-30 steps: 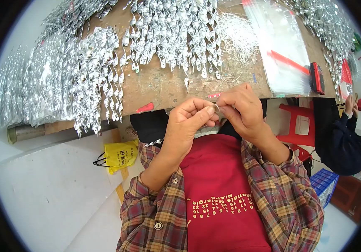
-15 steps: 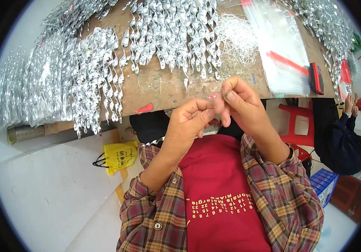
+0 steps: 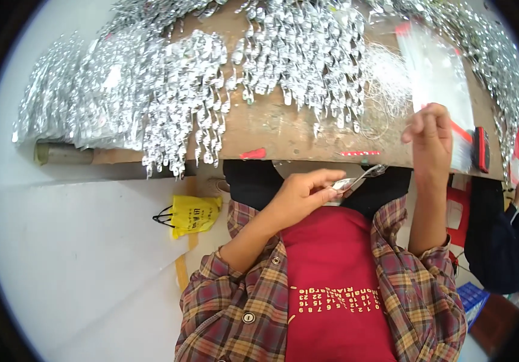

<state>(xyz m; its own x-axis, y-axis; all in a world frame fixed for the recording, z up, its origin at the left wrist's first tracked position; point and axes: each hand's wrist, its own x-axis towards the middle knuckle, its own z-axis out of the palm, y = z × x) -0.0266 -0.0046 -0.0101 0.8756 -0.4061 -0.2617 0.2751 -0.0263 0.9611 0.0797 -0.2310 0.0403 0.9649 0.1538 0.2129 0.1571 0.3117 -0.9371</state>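
Over my lap, just off the table's near edge, my left hand point(image 3: 303, 198) is closed on a silver foil strip point(image 3: 360, 178). The strip sticks out to the right past the fingertips and has a bent shape. My right hand point(image 3: 432, 145) is raised over the right part of the table, in front of the clear plastic sleeves point(image 3: 439, 72). Its fingers are curled together, and whatever may be between them is too small to tell. Beyond and to the left of that hand lies a tangle of white thread point(image 3: 390, 78).
Twisted silver strips point(image 3: 307, 57) hang and lie in bunches along the brown table point(image 3: 265, 130). A red scrap point(image 3: 253, 154) and a red dotted strip point(image 3: 360, 153) lie at its edge, a red-black device point(image 3: 482, 149) at right. Below are a yellow bag point(image 3: 196, 215) and, rightward, another person point(image 3: 496, 241).
My hands were together and have come apart. The right went up and right to the sleeves; the left is lower, with the foil strip now plainly showing. The whole view has shifted.
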